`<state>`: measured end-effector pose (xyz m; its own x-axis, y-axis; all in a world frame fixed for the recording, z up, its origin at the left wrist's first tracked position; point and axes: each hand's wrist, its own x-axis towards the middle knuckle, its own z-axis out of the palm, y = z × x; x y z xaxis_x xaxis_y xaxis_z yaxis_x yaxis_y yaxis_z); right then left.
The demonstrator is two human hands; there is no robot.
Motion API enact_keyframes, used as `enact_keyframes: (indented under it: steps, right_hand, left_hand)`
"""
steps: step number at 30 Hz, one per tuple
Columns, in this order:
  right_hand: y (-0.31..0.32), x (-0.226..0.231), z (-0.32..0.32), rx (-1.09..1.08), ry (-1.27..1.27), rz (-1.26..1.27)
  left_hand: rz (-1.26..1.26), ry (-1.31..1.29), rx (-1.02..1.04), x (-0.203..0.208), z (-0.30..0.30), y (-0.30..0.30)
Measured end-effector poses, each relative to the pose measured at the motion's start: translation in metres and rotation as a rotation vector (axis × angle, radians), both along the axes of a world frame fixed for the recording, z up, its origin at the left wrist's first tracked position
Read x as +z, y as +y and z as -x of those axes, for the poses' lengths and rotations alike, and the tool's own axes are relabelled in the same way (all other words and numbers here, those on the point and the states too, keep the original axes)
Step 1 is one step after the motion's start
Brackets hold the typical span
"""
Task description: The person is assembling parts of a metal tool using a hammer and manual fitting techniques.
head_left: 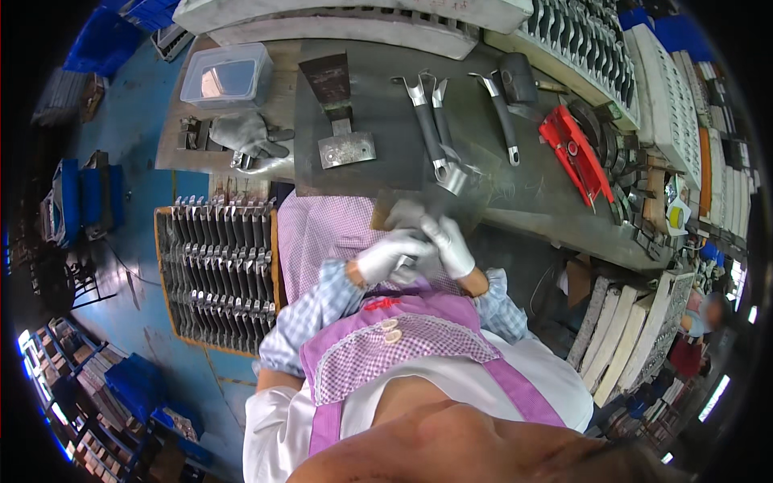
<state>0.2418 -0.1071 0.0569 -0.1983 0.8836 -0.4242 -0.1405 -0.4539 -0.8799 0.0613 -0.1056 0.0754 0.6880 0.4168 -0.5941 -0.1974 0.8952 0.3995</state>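
Note:
My left hand (385, 259), in a white glove, is closed in front of my apron just beyond its top edge. Close against it is my right hand (452, 248), also white-gloved, with its fingers bent in. Between the two shows something grey and dark, smeared by motion, whose kind I cannot make out. Just beyond the hands, a shiny metal piece (453, 179) lies at the bench edge. Farther off rest black-handled metal utensils (427, 121), with another black-handled utensil (505, 121) to their right.
A dark metal bench (378, 177) spans the front, bearing a steel fixture (346, 149), a grey glove (248, 135), a clear plastic box (229, 76), a black-headed mallet (517, 78) and a red tool (576, 153). At left stands a rack (160, 249) of black-handled utensils; another rack (632, 97) stands far right.

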Motion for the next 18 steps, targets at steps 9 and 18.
enact_keyframes:
  steps: [9,18]
  right_hand:
    - [-0.007,0.038,-0.041,-0.103,-0.637,0.008]
    - [0.016,0.037,-0.037,0.017,-0.484,0.119]
  left_hand:
    - [-0.728,0.432,-0.081,-0.057,-0.029,0.000]
    - [-0.899,0.542,0.021,-0.040,-0.013,0.012]
